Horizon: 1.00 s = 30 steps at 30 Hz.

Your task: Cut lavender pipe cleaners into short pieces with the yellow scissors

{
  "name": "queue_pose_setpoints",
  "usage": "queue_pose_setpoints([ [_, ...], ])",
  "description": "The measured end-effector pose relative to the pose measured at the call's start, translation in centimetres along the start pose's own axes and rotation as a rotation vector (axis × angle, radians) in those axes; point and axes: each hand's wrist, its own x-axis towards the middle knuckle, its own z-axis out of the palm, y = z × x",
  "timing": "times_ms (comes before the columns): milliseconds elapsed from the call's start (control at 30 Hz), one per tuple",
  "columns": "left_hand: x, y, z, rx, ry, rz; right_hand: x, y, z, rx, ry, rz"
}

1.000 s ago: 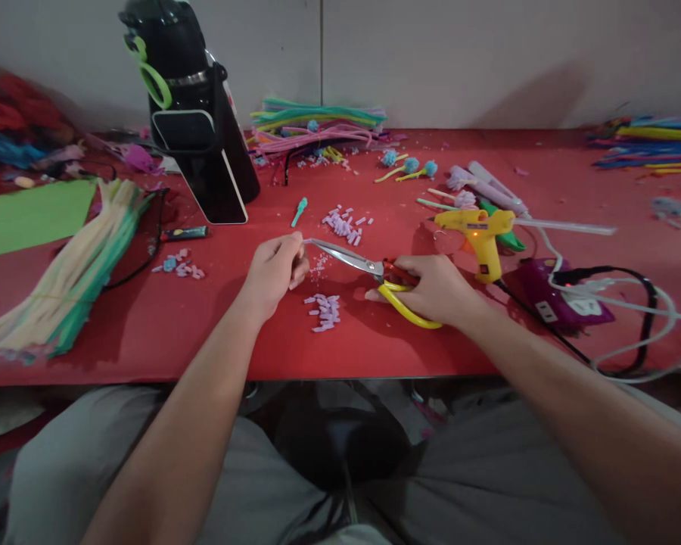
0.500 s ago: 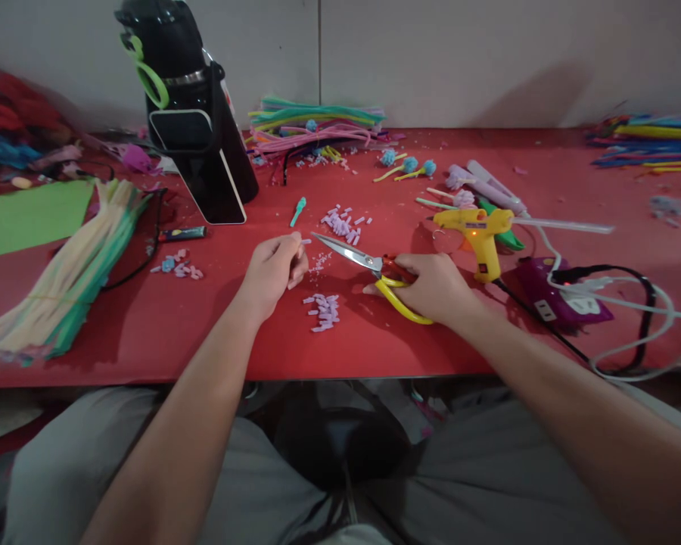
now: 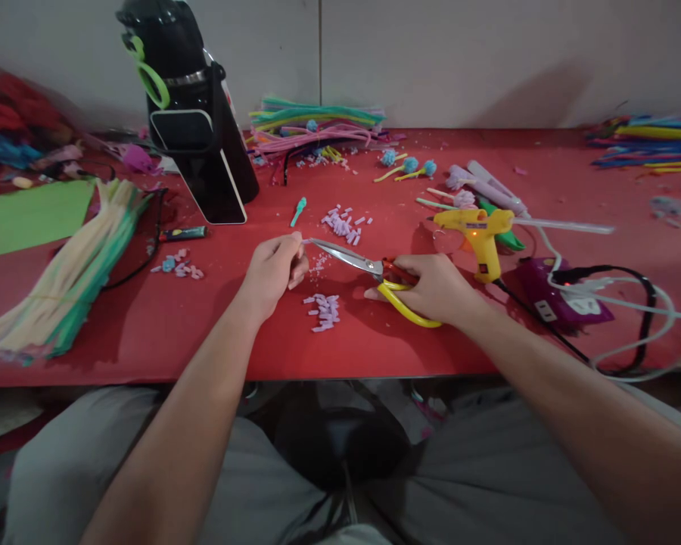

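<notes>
Between the thumb and fingers of my left hand [image 3: 275, 271] is pinched a small purple piece [image 3: 307, 241], perhaps a bit of pipe cleaner; only its end shows. My right hand [image 3: 434, 286] is wrapped round the red and yellow handles of a pair of scissors [image 3: 349, 257]. The blade tips meet the purple piece just beyond my left fingertips. Tiny purple clippings [image 3: 320, 265] lie under the blades. One pile of short purple pieces [image 3: 324, 312] lies nearer me, another purple pile [image 3: 343, 225] lies beyond the scissors. A small teal stick [image 3: 298, 211] rests behind my left hand.
A yellow glue gun [image 3: 477, 227] with its light on stands right of my right hand, near a purple power strip [image 3: 567, 291] and cables. A black bottle [image 3: 193, 113] with a phone stands back left. Pipe cleaner bundles [image 3: 73, 272] lie left; blue-headed stems [image 3: 409, 164] lie behind.
The scissor tips have moved slightly left onto the purple piece, and the yellow handle has swung a little outward. My left hand has hardly moved.
</notes>
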Motion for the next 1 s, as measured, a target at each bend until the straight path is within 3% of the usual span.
queue_pose_setpoints([
  [400, -0.1, 0.1, 0.0, 0.059, -0.014, 0.027, 0.4, 0.3, 0.1, 0.020, 0.049, 0.044],
  [633, -0.9, 1.4, -0.9, 0.290, -0.034, 0.006, 0.5, 0.2, -0.1, 0.021, 0.020, 0.040],
  [900, -3.9, 3.6, -1.4, 0.712, -0.273, -0.082, -0.6, -0.6, -1.5, -0.021, 0.011, 0.018],
  [1000, -4.8, 4.0, -1.8, 0.845, -0.224, -0.090, -1.2, -1.1, -2.3, -0.061, 0.008, 0.027],
])
